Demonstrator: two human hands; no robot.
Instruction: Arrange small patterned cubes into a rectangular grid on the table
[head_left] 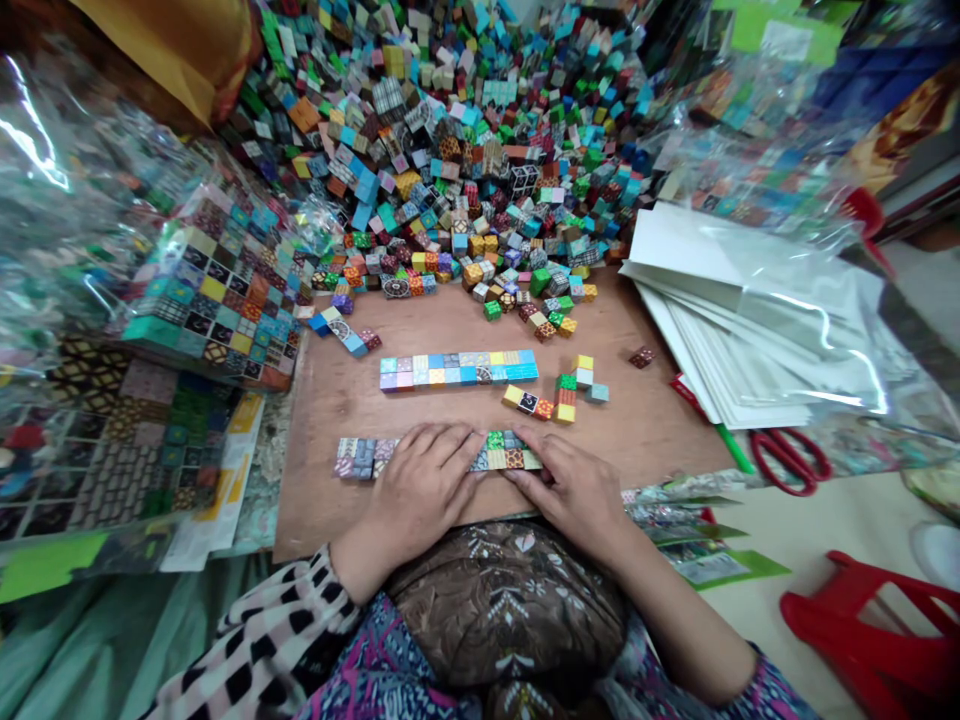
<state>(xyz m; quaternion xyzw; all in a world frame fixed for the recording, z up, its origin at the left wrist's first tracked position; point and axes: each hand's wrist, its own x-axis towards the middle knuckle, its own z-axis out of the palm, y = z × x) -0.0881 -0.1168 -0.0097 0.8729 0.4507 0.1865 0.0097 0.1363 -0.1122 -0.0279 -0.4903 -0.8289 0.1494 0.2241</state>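
Note:
A two-deep row of small patterned cubes [499, 459] lies on the brown board near its front edge. My left hand [429, 478] wraps over the row left of its middle, fingers together on the far side and thumb at the front. The row's left end sticks out beyond that hand. At the right end my right hand [571, 486] closes on the cubes between thumb and fingers, hiding the very end. Farther back, parallel to it, sits a second cube row [459, 370], mostly blue and pastel. To its right are a short strip of cubes [528, 402] and a small cube cluster [568, 388].
A large heap of loose cubes [450, 150] covers the back of the board [337, 400]. Bagged cube blocks [217, 290] stand at the left. White cards [690, 310] under clear plastic, red scissors [790, 460] and a red stool [862, 620] are at the right.

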